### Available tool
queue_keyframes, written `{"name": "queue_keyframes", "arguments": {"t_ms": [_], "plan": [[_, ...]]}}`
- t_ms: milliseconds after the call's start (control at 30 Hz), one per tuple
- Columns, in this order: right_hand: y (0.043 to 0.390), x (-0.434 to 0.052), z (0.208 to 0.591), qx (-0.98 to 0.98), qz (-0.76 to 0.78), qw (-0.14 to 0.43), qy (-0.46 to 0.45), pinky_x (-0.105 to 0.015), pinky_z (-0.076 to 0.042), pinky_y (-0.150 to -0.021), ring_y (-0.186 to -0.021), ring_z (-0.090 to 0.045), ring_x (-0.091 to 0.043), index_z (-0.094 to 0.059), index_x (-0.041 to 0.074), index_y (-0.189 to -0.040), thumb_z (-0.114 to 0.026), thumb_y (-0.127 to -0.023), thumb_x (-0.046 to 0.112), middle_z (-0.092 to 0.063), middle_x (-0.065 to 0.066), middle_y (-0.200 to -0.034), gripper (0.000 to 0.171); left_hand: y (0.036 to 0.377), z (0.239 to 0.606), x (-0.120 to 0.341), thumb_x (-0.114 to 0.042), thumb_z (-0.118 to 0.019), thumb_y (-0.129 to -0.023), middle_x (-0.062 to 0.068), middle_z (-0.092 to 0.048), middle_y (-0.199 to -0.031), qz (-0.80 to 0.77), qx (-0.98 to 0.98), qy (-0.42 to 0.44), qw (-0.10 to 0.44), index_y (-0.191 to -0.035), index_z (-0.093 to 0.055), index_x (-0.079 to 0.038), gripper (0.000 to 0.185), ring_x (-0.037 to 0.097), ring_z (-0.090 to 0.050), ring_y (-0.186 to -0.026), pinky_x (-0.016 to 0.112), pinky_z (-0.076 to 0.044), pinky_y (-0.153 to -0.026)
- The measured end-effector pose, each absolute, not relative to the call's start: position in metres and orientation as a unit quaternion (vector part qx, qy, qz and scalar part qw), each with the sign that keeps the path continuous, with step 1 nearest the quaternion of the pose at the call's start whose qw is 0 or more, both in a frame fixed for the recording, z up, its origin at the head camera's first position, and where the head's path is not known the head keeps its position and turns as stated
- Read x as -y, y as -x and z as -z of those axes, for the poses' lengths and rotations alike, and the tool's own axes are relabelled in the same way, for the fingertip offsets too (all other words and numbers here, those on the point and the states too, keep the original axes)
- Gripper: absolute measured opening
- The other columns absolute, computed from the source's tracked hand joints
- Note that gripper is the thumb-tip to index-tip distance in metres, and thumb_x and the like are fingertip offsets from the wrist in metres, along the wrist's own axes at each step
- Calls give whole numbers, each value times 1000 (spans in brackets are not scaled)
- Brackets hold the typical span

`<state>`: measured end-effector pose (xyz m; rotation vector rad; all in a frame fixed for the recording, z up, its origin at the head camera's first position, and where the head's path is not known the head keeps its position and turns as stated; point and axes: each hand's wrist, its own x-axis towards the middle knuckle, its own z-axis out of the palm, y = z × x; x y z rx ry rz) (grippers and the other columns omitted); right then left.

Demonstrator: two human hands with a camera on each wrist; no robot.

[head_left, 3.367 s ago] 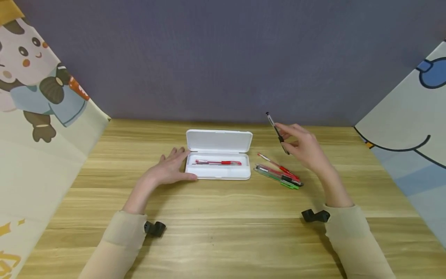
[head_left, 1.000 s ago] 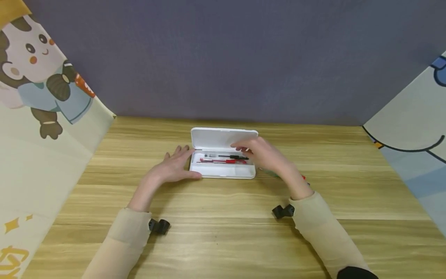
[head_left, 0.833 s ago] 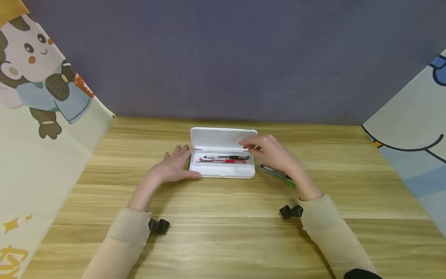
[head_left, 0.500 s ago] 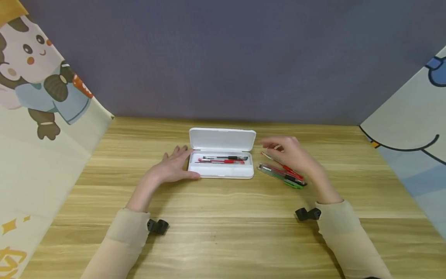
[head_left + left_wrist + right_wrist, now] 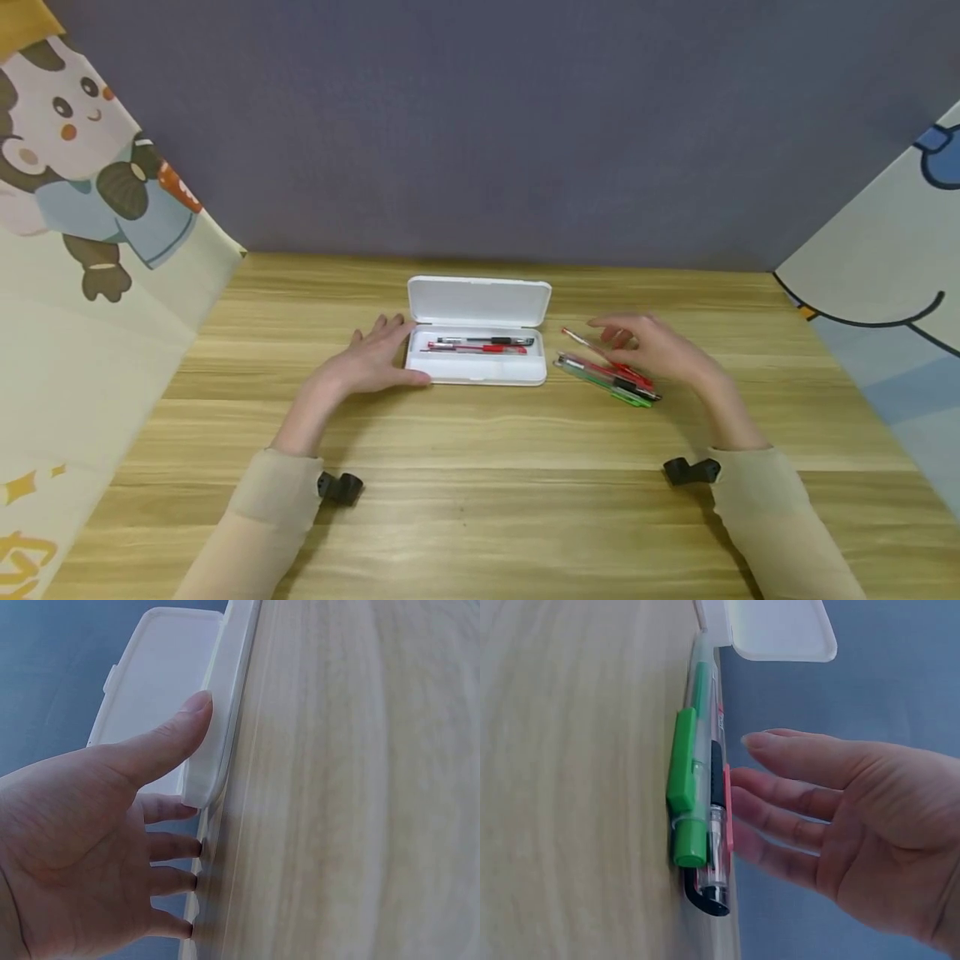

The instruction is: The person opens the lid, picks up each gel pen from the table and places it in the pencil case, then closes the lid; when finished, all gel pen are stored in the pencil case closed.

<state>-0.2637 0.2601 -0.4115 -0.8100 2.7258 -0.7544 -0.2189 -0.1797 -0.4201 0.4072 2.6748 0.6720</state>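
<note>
I'm bracing the white pencil case (image 5: pixel 476 367) with my left hand (image 5: pixel 369 362), fingers spread flat, thumb along its edge so it stays put; right hand (image 5: pixel 660 350) hovering relaxed, holding nothing, loose pens (image 5: pixel 607 377) just beneath its fingers

Left hand (image 5: pixel 371 362): fingers straight, spread, pointing to 1 o'clock, palm down. Right hand (image 5: pixel 660 350): fingers relaxed, extended toward 10 o'clock, holding nothing.
</note>
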Motion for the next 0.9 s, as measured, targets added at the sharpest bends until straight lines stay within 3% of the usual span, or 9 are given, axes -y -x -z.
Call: {"name": "queue_keyframes", "arguments": {"t_ms": [167, 400, 633, 767, 900], "plan": [[263, -266, 412, -926, 233, 118, 273, -44, -61, -85, -102, -72, -27, -59, 4, -143, -76, -91, 7, -76, -11, -109, 55, 218, 419, 178, -55, -72, -91, 26, -4, -172, -241, -943, -142, 180, -166, -17, -11, 102, 50, 2, -159, 74, 3, -124], [264, -269, 414, -926, 220, 134, 275, -46, -62, -86, -99, -73, -26, -60, 2, -141, -76, -88, 0, -74, -13, -107, 55, 218, 419, 179, -56, -71, -91, 25, -2, -172, -243, -943, -137, 184, -166, -15, -10, 105, 49, 4, -159, 73, 5, -124], [265, -268, 414, -928, 211, 156, 264, -31, -57, -73, -92, -67, -18, -63, 7, -139, -68, -93, -1, -73, -7, -102, 47, 219, 419, 180, -56, -71, -90, 26, -3, -172, -247, -942, -138, 182, -166, -16, -11, 104, 49, 4, -159, 73, 4, -124], [265, -268, 413, -928, 210, 158, 265, -28, -55, -71, -90, -66, -16, -65, 8, -138, -67, -93, -3, -74, -7, -103, 47, 219, 419, 180, -56, -72, -90, 26, -3, -171, -247, -942, -138, 182, -166, -15, -12, 104, 50, 4, -159, 73, 5, -124], [266, -269, 412, -925, 223, 148, 270, -24, -52, -63, -77, -63, -14, -66, 7, -137, -67, -90, -5, -73, -8, -99, 48, 218, 419, 180, -56, -71, -91, 26, -3, -172, -245, -942, -138, 183, -166, -15, -12, 104, 49, 4, -159, 73, 4, -124]]}}
